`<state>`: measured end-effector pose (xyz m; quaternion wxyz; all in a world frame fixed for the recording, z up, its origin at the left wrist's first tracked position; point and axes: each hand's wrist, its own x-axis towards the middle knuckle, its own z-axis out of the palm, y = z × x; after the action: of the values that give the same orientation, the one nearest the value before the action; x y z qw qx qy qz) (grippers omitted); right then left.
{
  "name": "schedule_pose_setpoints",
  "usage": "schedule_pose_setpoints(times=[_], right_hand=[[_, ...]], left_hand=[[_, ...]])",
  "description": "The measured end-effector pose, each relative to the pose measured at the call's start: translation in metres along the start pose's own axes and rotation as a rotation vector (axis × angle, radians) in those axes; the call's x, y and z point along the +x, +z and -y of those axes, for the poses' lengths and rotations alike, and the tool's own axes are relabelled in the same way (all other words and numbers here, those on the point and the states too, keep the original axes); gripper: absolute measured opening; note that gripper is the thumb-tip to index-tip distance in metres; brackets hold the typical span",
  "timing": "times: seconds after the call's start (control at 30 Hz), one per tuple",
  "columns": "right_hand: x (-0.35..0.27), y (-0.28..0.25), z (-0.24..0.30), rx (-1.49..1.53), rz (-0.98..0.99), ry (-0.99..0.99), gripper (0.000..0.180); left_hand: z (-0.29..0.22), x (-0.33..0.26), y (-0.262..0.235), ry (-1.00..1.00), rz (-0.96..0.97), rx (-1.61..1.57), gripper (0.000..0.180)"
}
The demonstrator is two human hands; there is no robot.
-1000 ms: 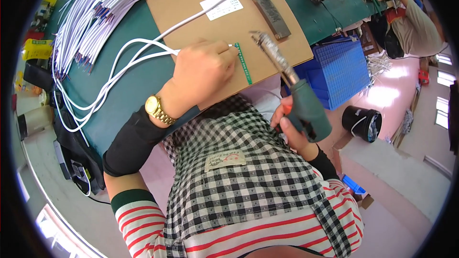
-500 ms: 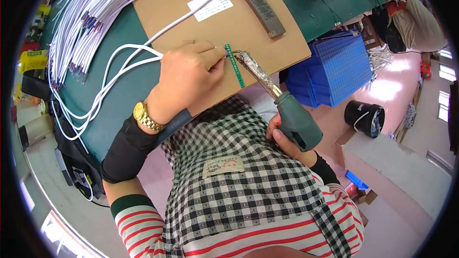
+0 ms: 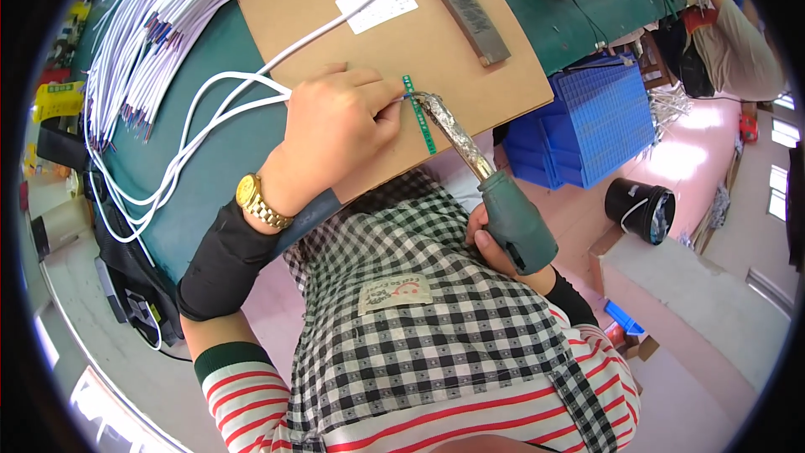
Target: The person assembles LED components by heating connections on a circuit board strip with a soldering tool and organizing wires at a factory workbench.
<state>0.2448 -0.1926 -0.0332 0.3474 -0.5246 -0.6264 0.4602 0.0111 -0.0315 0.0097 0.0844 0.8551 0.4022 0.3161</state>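
My left hand [image 3: 340,117] is closed round the end of a white cable [image 3: 260,102], its fingertips pinching fine wires at a narrow green circuit board strip [image 3: 422,122]. The strip lies on a brown cardboard sheet [image 3: 495,29]. A soldering iron [image 3: 518,222] with a dark green handle and a crusted metal shaft is gripped by my right hand [image 3: 486,239], partly hidden behind the handle. The iron's bent tip meets the strip near its upper end, close to my left fingertips. Exactly how wire and tip touch is too small to tell.
A big bundle of white cables [image 3: 159,42] lies at the far left. On the cardboard are a white label [image 3: 377,10] and a dark metal bar [image 3: 461,8]. Blue crates [image 3: 579,126] and a black bucket [image 3: 639,210] stand right of the table. Another person sits at the far right.
The iron's tip has shifted slightly left and its handle has dipped a little, with the tip closer to my left fingertips. My left hand stays pinched at the strip.
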Motion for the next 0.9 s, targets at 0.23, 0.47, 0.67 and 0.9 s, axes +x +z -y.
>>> schedule_pose_setpoints(times=[0.23,0.47,0.67,0.9], right_hand=[[0.004,-0.011,0.013,-0.265,0.048,-0.054,0.016],[0.009,-0.014,0.016,0.093,0.037,-0.105,0.041],[0.012,-0.01,0.014,0.193,0.017,-0.109,0.043],[0.015,0.005,0.006,0.561,-0.138,-0.104,0.043]], left_hand=[[0.002,0.0,-0.002,-0.016,0.021,-0.046,0.011],[0.003,0.001,-0.001,0.012,0.019,-0.035,0.006],[0.001,0.001,-0.002,0.016,0.005,-0.043,0.008],[0.003,-0.001,-0.002,0.041,0.009,-0.059,0.009]])
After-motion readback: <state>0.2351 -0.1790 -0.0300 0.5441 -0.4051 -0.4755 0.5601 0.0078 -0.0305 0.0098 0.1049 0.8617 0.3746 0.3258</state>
